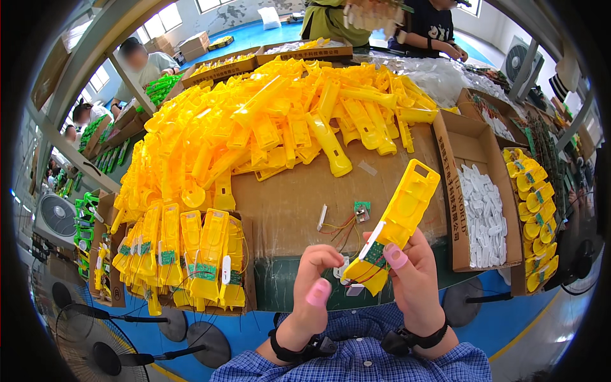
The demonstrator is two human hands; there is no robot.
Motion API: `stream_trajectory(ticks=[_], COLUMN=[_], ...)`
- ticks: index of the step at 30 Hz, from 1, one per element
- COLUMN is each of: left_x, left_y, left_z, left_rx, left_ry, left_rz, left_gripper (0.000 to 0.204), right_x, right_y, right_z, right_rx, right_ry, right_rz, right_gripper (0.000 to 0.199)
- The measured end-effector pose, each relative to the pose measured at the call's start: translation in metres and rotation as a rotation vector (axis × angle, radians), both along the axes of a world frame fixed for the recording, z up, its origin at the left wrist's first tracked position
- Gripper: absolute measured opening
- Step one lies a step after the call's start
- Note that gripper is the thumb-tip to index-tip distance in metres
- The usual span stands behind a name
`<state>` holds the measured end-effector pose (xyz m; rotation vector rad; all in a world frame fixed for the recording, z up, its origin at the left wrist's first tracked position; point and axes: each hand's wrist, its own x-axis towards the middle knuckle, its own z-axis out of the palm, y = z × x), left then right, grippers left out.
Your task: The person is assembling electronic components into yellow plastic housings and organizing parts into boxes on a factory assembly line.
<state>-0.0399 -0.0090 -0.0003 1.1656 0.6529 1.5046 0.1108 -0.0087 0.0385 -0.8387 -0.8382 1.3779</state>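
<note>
My right hand (414, 280) grips a long yellow plastic shell (401, 216), tilted up and to the right, with a small green circuit board (374, 253) set in its lower end. My left hand (315, 280) pinches at the shell's lower tip, next to a small white part and thin wires (349, 280). Just beyond the hands a loose green circuit board with red and yellow wires (360, 211) and a white strip (322, 217) lie on the brown cardboard work surface (286, 204).
A big heap of yellow shells (273, 121) covers the far table. A box of shells fitted with boards (191, 261) stands at my left. At right stand a carton of white parts (484, 216) and a row of yellow pieces (534, 216). Other people work behind; fans stand below.
</note>
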Motion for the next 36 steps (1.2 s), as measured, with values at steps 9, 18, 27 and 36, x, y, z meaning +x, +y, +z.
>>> stream_trajectory(ticks=[9, 18, 27, 36], left_x=[0.014, 0.01, 0.013, 0.009], left_y=[-0.003, -0.006, -0.006, -0.007], left_z=[0.016, 0.025, 0.023, 0.019], left_rx=[0.376, 0.362, 0.425, 0.436], left_ry=[0.803, 0.602, 0.58, 0.598], left_rz=[0.328, 0.103, 0.049, 0.095], left_gripper=[0.066, 0.058, 0.055, 0.056], right_x=[-0.001, 0.016, 0.023, 0.02], right_y=[-0.004, 0.007, 0.007, 0.006], right_z=[0.001, -0.017, -0.018, -0.017], right_rx=[-0.011, 0.326, 0.381, 0.442], right_ry=[0.086, -0.022, -0.131, -0.236], right_rz=[0.083, 0.354, 0.344, 0.304], right_gripper=[0.055, 0.048, 0.043, 0.048])
